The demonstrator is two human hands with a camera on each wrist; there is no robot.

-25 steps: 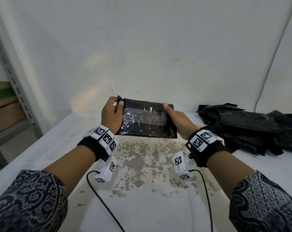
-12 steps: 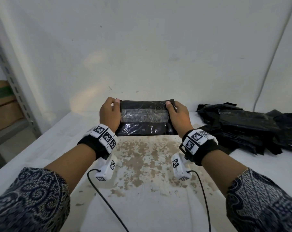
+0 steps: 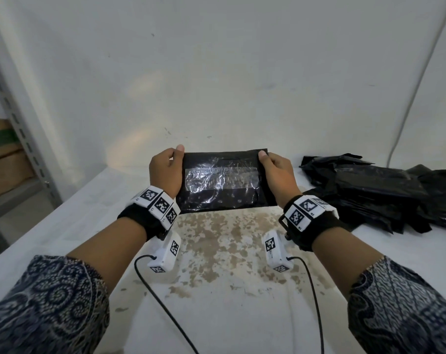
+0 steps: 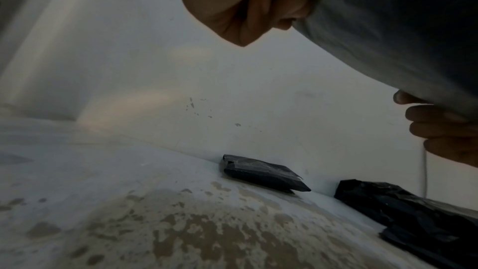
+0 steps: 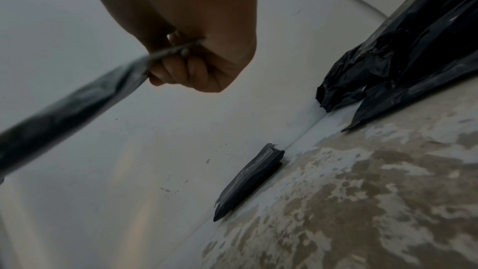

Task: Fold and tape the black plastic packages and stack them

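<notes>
two hands hold one flat black plastic package (image 3: 220, 183) up in the air above the white, brown-stained tabletop (image 3: 216, 264), its taped face turned toward the head camera. a wide strip of clear tape (image 3: 220, 176) runs across that face from side to side. the left hand (image 3: 165, 172) grips the package's left edge, thumb laid on the front near the top corner and fingers curled behind. the right hand (image 3: 278, 175) mirrors it on the right edge, thumb on the front at the top corner; the right wrist view shows its fingers (image 5: 181, 69) curled under the plastic, pinching the edge. both forearms reach forward about level, wrists wearing black bands with white marker blocks, patterned sleeves pushed back.

on the tabletop, against the white wall (image 3: 216, 72), lies a small folded black package (image 4: 264, 173), directly beyond the held one. well to the right sits a loose heap of black plastic bags (image 3: 385, 192).
</notes>
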